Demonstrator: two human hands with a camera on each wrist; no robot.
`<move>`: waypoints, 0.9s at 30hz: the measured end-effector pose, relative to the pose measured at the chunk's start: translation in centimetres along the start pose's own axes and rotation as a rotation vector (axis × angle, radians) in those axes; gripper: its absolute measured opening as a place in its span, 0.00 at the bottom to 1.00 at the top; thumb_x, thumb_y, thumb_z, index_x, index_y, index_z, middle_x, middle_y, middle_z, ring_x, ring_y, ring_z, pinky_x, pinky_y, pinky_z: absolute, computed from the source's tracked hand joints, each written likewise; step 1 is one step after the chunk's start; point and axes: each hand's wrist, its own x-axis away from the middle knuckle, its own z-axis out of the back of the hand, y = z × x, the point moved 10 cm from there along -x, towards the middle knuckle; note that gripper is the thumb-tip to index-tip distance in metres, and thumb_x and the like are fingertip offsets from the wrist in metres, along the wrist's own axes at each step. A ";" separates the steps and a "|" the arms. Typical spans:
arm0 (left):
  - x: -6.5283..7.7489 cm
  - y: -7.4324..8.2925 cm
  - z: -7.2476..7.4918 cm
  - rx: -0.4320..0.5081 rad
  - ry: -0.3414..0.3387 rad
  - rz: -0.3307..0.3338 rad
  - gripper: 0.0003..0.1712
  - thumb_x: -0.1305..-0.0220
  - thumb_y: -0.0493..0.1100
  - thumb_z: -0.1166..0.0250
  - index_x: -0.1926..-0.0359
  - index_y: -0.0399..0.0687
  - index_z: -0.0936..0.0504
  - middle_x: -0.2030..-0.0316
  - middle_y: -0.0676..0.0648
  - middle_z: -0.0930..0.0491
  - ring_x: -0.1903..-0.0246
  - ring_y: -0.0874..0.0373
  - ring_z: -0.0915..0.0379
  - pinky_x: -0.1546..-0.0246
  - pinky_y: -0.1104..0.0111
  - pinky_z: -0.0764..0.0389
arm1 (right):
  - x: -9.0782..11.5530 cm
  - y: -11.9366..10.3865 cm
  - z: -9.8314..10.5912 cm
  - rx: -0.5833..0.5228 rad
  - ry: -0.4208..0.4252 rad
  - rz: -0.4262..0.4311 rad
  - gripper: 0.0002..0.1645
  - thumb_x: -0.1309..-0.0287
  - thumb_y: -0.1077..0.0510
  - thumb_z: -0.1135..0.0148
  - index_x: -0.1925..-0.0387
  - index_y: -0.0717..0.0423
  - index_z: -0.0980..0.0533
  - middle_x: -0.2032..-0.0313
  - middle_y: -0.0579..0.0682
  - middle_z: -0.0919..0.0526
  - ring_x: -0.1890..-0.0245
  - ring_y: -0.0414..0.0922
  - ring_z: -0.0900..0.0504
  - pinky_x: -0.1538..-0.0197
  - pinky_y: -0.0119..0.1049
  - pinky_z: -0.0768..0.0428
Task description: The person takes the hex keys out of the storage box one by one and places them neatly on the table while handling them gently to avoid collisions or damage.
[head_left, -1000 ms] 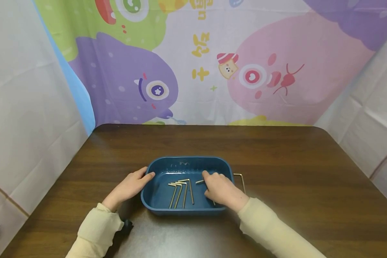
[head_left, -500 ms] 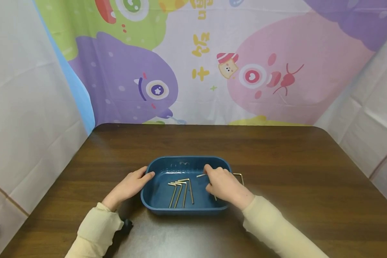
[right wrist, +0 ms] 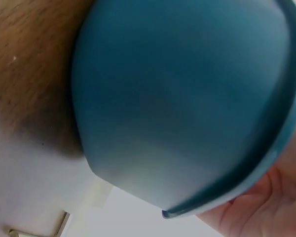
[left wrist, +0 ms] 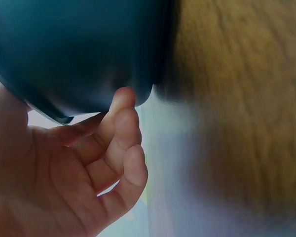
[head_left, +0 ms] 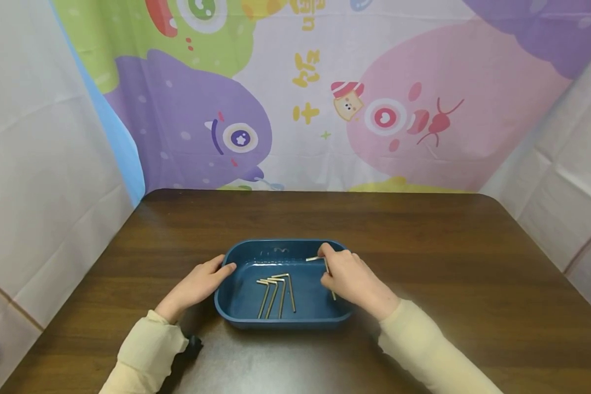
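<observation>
A blue rectangular tray (head_left: pixel 290 324) with rounded corners stands on the wooden table. At its left end my left hand (head_left: pixel 197 283) grips the rim, thumb over the edge and fingers against the outer wall, as the left wrist view shows. My right hand (head_left: pixel 357 279) is over the tray's right end and pinches an L-shaped hex key (head_left: pixel 316 259) of brassy metal; its short arm points left and the long arm's tip shows below the fingers. Several similar hex keys (head_left: pixel 282 298) lie side by side on the tray floor. In the right wrist view the tray's wall hides the held key.
Another hex key (right wrist: pixel 38 233) lies on the table outside the tray's right end; in the head view my right hand covers it. The brown table (head_left: pixel 473 273) extends on both sides. A cartoon-printed cloth (head_left: pixel 295 153) hangs behind, with pale sheets at the sides.
My right hand has moved up and right with the pinched hex key, from the tray floor toward the right rim. The left hand and the other keys in the tray stay put.
</observation>
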 end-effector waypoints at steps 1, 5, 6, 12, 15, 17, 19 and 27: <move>0.0 0.0 0.0 -0.001 0.001 0.000 0.26 0.33 0.55 0.53 0.46 0.40 0.30 0.58 0.42 0.22 0.62 0.55 0.26 0.56 0.56 0.25 | 0.0 0.0 0.1 -0.005 0.001 0.001 0.19 0.51 0.66 0.46 0.53 0.59 0.31 0.90 0.45 0.37 0.92 0.38 0.39 0.86 0.28 0.41; 0.0 0.0 0.1 0.002 0.003 0.004 0.26 0.33 0.55 0.53 0.46 0.40 0.30 0.57 0.42 0.22 0.61 0.54 0.26 0.56 0.56 0.25 | 0.1 0.3 0.2 -0.032 -0.006 -0.014 0.20 0.51 0.66 0.45 0.53 0.60 0.31 0.89 0.46 0.36 0.92 0.39 0.39 0.85 0.29 0.38; 0.0 0.0 0.1 0.001 0.003 0.004 0.26 0.33 0.55 0.53 0.45 0.40 0.30 0.57 0.42 0.22 0.61 0.54 0.26 0.56 0.56 0.25 | 0.2 0.4 0.2 -0.039 -0.010 -0.020 0.20 0.51 0.66 0.45 0.52 0.60 0.31 0.89 0.46 0.36 0.92 0.39 0.38 0.85 0.29 0.38; 0.0 0.0 0.0 -0.005 0.005 0.007 0.25 0.33 0.55 0.53 0.46 0.40 0.29 0.58 0.42 0.22 0.62 0.54 0.26 0.56 0.57 0.25 | 0.2 0.7 0.3 -0.066 -0.010 -0.042 0.21 0.51 0.66 0.45 0.51 0.60 0.31 0.89 0.45 0.36 0.92 0.38 0.41 0.85 0.29 0.40; -0.1 -0.2 0.0 -0.004 0.003 0.010 0.26 0.33 0.55 0.53 0.46 0.40 0.30 0.57 0.43 0.22 0.61 0.54 0.26 0.56 0.56 0.25 | 0.3 0.7 0.7 -0.068 0.016 -0.030 0.21 0.52 0.66 0.46 0.52 0.60 0.31 0.89 0.45 0.35 0.92 0.38 0.41 0.84 0.29 0.40; -0.1 -0.3 0.0 0.001 0.001 0.009 0.26 0.33 0.56 0.53 0.46 0.41 0.29 0.58 0.43 0.22 0.61 0.54 0.27 0.56 0.57 0.25 | 0.4 0.7 1.1 -0.075 0.035 -0.031 0.21 0.52 0.66 0.46 0.52 0.60 0.31 0.89 0.45 0.34 0.91 0.38 0.40 0.84 0.29 0.40; -0.2 -0.3 0.0 0.003 -0.001 0.007 0.26 0.32 0.55 0.54 0.46 0.41 0.30 0.58 0.43 0.22 0.61 0.54 0.27 0.56 0.57 0.25 | 0.6 0.8 1.5 -0.083 0.055 -0.029 0.21 0.52 0.66 0.45 0.52 0.60 0.31 0.89 0.45 0.33 0.91 0.38 0.38 0.84 0.30 0.38; 0.0 -0.3 -0.1 -0.003 -0.012 0.018 0.27 0.33 0.56 0.54 0.46 0.39 0.30 0.57 0.42 0.23 0.61 0.54 0.27 0.56 0.55 0.25 | 1.0 1.5 2.8 -0.116 0.094 -0.022 0.20 0.53 0.64 0.44 0.54 0.59 0.30 0.86 0.43 0.31 0.87 0.38 0.35 0.78 0.31 0.34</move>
